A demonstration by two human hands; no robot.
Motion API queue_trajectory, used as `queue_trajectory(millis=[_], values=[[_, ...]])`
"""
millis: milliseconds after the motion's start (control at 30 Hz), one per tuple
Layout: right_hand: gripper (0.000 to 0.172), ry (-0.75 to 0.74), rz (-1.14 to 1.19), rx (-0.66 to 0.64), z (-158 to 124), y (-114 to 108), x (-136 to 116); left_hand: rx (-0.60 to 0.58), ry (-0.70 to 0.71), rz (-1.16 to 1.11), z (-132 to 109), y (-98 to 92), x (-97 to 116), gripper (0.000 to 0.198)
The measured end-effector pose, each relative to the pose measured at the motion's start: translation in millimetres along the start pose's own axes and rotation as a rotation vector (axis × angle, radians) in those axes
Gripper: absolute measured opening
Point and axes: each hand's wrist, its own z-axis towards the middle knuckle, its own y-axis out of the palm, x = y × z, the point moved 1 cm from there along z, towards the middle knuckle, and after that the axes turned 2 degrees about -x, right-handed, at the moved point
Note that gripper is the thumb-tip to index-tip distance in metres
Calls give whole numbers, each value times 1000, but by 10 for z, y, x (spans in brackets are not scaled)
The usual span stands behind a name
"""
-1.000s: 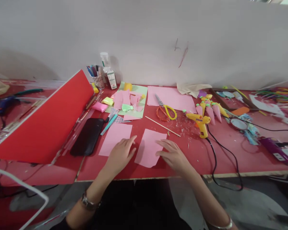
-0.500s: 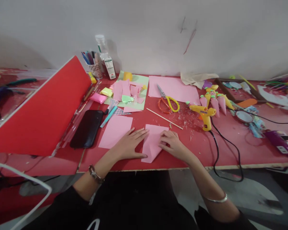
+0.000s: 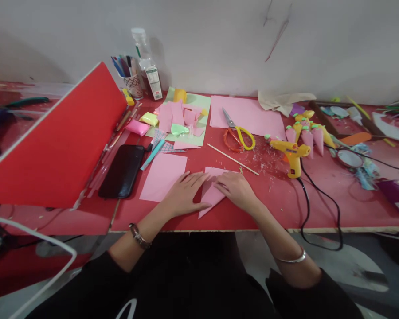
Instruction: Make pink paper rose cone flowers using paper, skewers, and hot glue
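Note:
A small pink paper sheet (image 3: 210, 195) lies near the red table's front edge, folded into a pointed shape. My left hand (image 3: 183, 195) rests flat on its left side with fingers stretched out. My right hand (image 3: 235, 188) presses on its right side, fingers bent down onto the fold. A second flat pink sheet (image 3: 162, 176) lies just left of my left hand. A wooden skewer (image 3: 232, 159) lies behind the folded paper.
A black phone (image 3: 122, 171) and a tilted red board (image 3: 56, 141) are at the left. Scissors (image 3: 236, 136) lie on a large pink sheet; a yellow glue gun (image 3: 291, 154) with black cord and pink paper cones (image 3: 310, 135) sit at the right. A pen cup (image 3: 130, 82) stands by the wall.
The flat pink sheet has been folded into a narrower pointed shape. Both hands have come together onto it, and the view has tilted down and closer.

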Motion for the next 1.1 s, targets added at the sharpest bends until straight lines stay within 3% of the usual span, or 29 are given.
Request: queue_trajectory(millis=[500,833,1100], values=[[18,98,-65,47,50,30,-49,16,20,7,16,7,-21,76],[17,83,152,103,45,83,52,39,53,17,5,9,-22,78],[17,101,144,136,45,88,33,49,64,34,7,40,-41,79]])
